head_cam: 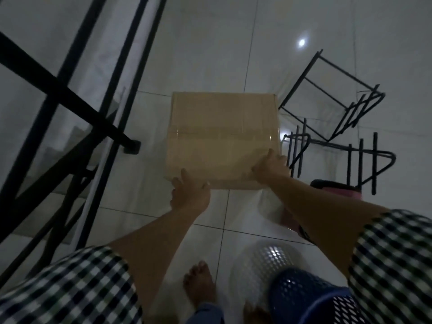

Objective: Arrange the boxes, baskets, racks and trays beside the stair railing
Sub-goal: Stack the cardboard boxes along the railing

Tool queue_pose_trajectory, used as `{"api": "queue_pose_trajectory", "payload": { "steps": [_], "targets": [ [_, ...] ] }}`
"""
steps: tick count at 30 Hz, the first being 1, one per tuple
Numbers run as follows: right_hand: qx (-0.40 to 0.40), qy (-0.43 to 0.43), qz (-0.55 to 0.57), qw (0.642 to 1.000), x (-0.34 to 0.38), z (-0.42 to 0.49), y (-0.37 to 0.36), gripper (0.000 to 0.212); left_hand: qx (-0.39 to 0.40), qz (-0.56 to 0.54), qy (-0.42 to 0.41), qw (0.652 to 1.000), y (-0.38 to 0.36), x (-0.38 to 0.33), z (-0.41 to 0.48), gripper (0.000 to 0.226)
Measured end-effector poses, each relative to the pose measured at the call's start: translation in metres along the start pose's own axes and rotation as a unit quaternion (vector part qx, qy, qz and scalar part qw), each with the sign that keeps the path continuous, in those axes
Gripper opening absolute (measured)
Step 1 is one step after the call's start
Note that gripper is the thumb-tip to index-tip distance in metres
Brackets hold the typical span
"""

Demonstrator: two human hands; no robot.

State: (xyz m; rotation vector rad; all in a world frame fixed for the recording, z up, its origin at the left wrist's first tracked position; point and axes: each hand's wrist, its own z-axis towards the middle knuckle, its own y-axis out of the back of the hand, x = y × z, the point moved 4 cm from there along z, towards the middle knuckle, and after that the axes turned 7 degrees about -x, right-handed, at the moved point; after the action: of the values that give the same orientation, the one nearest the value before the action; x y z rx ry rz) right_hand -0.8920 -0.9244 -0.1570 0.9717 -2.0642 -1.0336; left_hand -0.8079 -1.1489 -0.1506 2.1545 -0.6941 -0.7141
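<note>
A taped brown cardboard box point(222, 136) fills the middle of the view, over the white tiled floor. My left hand point(190, 192) grips its near left corner. My right hand point(270, 166) grips its near right corner, fingers curled over the edge. The black stair railing point(70, 94) with glass panels stands to the left of the box. Two black wire racks point(332, 97) point(350, 157) lie tipped on the floor to the right. A white perforated basket point(264, 263) and a blue one point(304, 298) sit near my feet.
A pink tub point(336, 190) is partly hidden behind my right forearm. My bare foot point(198, 284) stands on the tiles below the box. A railing post foot point(132, 146) meets the floor just left of the box. Bare tiles stretch beyond the box.
</note>
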Motion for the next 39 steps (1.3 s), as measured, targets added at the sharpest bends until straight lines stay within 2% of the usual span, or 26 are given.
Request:
{"api": "queue_pose_trajectory", "payload": {
  "steps": [4,6,9,13,15,17,19,23,26,30,32,35,36,39],
  "targets": [
    [-0.009,0.022,-0.035,0.999,-0.01,0.013,-0.023,0.077,0.0,-0.021,0.035,0.999,-0.012,-0.002,0.013,0.068],
    [-0.017,0.024,-0.038,0.999,-0.014,0.012,-0.029,0.079,0.038,-0.034,0.015,0.999,-0.021,-0.003,0.017,0.054],
    [-0.015,0.02,-0.036,0.999,-0.017,0.003,-0.034,0.085,0.117,-0.12,0.039,0.985,-0.037,-0.01,0.014,0.06],
    [-0.034,0.054,-0.064,0.996,-0.019,-0.01,-0.033,0.077,0.143,-0.299,0.19,0.924,-0.05,-0.026,0.012,0.07],
    [-0.057,0.057,-0.065,0.995,-0.017,-0.001,-0.025,0.066,0.133,-0.341,0.242,0.898,-0.054,-0.031,0.016,0.07],
    [-0.112,0.084,-0.073,0.987,-0.005,0.026,-0.011,0.059,0.123,-0.362,0.265,0.885,-0.061,-0.031,0.023,0.069],
    [-0.133,0.129,-0.081,0.979,0.014,0.059,0.002,0.066,0.127,-0.385,0.292,0.866,-0.074,-0.029,0.024,0.07],
    [-0.099,0.182,-0.079,0.975,0.058,0.116,0.009,0.079,0.166,-0.459,0.323,0.81,-0.109,-0.033,0.015,0.076],
    [-0.109,0.218,-0.07,0.967,0.075,0.142,0.005,0.091,0.178,-0.501,0.334,0.778,-0.118,-0.042,0.004,0.077],
    [-0.102,0.234,-0.116,0.96,0.074,0.151,0.015,0.114,0.164,-0.503,0.328,0.782,-0.121,-0.039,0.015,0.063],
    [-0.101,0.215,-0.143,0.961,0.067,0.14,0.019,0.118,0.096,-0.484,0.326,0.807,-0.116,-0.023,0.027,0.051],
    [-0.072,0.159,-0.16,0.972,0.045,0.112,0.011,0.118,-0.03,-0.414,0.313,0.855,-0.106,0.012,0.036,0.062],
    [-0.062,0.143,-0.153,0.976,0.036,0.104,0.005,0.117,-0.036,-0.407,0.31,0.858,-0.1,0.021,0.034,0.061],
    [-0.018,0.094,-0.089,0.991,0.013,0.084,-0.011,0.118,0.025,-0.488,0.306,0.817,-0.094,0.041,0.03,0.055]
  ]
}}
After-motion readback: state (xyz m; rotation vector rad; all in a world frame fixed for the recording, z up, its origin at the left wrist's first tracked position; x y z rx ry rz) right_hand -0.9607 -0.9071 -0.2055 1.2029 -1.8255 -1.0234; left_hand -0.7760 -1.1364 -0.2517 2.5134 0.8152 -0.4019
